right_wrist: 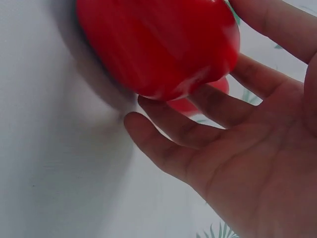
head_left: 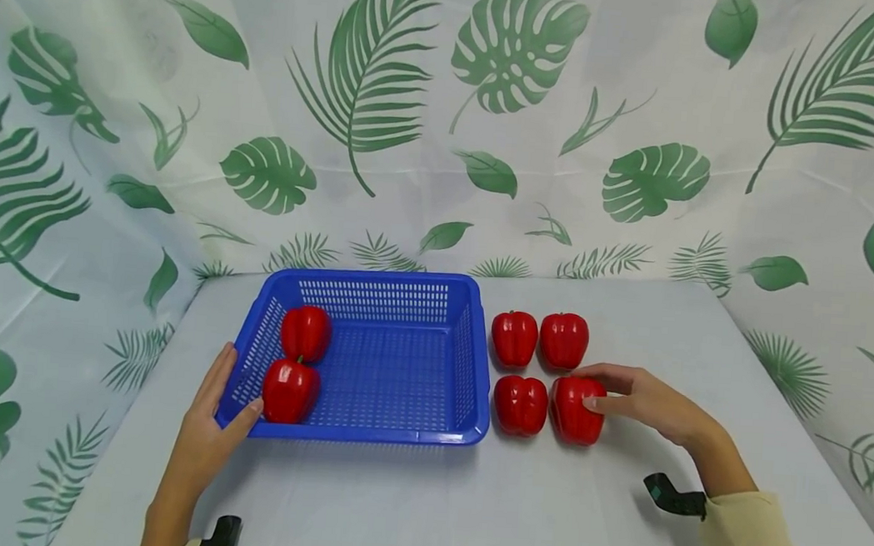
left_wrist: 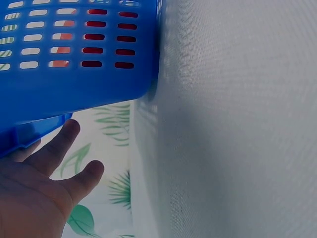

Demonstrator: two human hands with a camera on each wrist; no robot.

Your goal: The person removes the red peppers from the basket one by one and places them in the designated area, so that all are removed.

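Around the front-right red bell pepper [head_left: 577, 410] my right hand [head_left: 643, 401] has its thumb on the near side and its fingers curving behind. In the right wrist view the fingers lie along the glossy bell pepper [right_wrist: 161, 44], which is close over the table. My left hand [head_left: 209, 434] rests at the front-left corner of the blue plastic basket [head_left: 389, 435], thumb at the front rim and fingers along the left side. The left wrist view shows the left fingers [left_wrist: 84, 181] spread and fairly straight beside the rim. Two bell peppers [head_left: 305, 333] [head_left: 290, 391] lie inside the basket at its left.
Three more red bell peppers [head_left: 514, 339] [head_left: 564, 341] [head_left: 521, 405] sit on the white table [head_left: 423, 506] between the basket's right wall and my right hand. A leaf-patterned cloth [head_left: 415, 138] hangs behind the table and along its sides.
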